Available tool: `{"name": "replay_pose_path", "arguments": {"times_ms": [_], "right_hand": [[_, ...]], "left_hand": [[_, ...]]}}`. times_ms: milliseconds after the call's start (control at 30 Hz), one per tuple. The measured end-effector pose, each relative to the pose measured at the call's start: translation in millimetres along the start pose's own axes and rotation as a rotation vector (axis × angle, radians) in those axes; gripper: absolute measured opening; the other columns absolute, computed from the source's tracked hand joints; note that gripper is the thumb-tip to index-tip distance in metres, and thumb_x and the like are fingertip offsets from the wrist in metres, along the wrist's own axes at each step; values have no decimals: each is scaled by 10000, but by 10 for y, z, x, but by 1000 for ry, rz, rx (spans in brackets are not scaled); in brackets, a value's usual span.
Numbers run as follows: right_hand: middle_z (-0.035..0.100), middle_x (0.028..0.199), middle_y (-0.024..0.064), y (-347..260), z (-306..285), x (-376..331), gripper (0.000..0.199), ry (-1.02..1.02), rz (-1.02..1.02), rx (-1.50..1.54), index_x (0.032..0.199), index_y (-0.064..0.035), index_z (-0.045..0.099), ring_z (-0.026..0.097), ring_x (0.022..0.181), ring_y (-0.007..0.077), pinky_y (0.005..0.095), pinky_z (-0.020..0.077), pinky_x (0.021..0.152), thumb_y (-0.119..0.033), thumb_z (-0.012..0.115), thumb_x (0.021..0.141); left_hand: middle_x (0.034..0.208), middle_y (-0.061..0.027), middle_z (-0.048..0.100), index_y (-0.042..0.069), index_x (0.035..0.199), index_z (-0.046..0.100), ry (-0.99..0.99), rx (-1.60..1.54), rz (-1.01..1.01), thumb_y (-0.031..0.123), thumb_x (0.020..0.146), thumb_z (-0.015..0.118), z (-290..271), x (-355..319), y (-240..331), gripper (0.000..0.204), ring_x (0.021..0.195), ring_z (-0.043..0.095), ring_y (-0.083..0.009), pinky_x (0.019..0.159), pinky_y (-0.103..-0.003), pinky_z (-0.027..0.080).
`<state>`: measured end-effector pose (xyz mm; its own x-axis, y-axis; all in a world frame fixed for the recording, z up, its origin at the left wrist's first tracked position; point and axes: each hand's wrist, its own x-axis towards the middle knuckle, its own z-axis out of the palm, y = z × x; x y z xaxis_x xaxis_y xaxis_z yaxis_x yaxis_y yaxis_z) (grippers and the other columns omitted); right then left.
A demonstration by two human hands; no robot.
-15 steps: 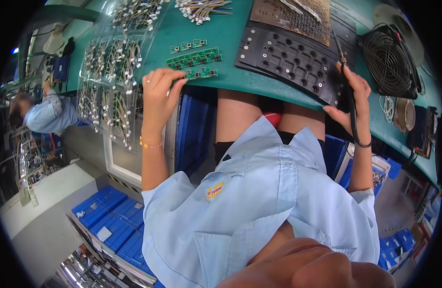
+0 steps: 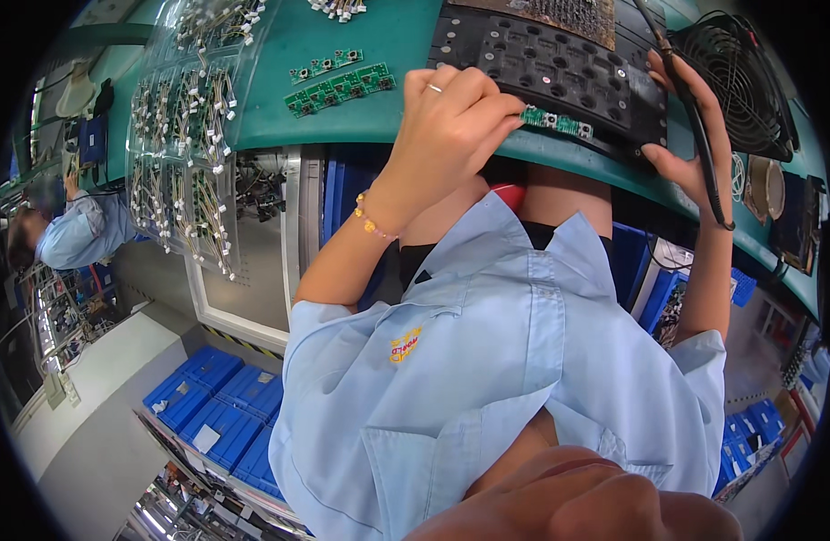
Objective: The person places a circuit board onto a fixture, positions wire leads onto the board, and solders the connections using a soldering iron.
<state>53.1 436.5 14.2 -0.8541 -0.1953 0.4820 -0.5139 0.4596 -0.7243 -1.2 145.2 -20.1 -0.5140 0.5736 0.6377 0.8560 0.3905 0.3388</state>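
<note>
Small green circuit strip held at the edge of a black fixture

The left hand (image 2: 451,122) pinches a green circuit strip (image 2: 556,120) at the black fixture tray's (image 2: 568,63) six-o'clock edge. The right hand (image 2: 695,126), at three o'clock, is curled around a thin black tool (image 2: 695,117). More green boards (image 2: 338,86) lie at nine o'clock.

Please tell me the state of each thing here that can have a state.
left hand: pinches the green circuit strip
green circuit strip: held at the black fixture's near edge
right hand: rests on the black fixture, holds a black cable
black fixture: flat on the green bench
fan: lying flat
</note>
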Motion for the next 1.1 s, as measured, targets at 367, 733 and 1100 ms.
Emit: {"name": "replay_pose_path", "arguments": {"times_ms": [367,733,1100], "right_hand": [[515,1328,186,190,-1,-76,801,-50,-3,-92,1354,-3,406,480,1255,266,373,374,1049,-201,803,687],[514,1336,173,236,91,-66,793,-53,22,-49,1346,-8,416,477,1260,259,355,377,1044,-162,808,674],[537,1322,150,232,99,-174,800,-24,8,-134,1340,-15,433,494,1222,244,340,383,1019,-212,819,667]], "left_hand": [[1291,-101,412,157,1188,547,253,70,-158,439,674,785,131,-237,-211,632,1221,354,-318,983,-431,235],[1342,-157,374,111,1239,497,160,58,-288,444,677,789,41,-196,-212,716,1270,310,-370,1040,-482,219],[1323,-191,402,72,1230,502,49,105,-319,417,694,784,20,-154,-172,697,1252,348,-369,1034,-483,239]]}}
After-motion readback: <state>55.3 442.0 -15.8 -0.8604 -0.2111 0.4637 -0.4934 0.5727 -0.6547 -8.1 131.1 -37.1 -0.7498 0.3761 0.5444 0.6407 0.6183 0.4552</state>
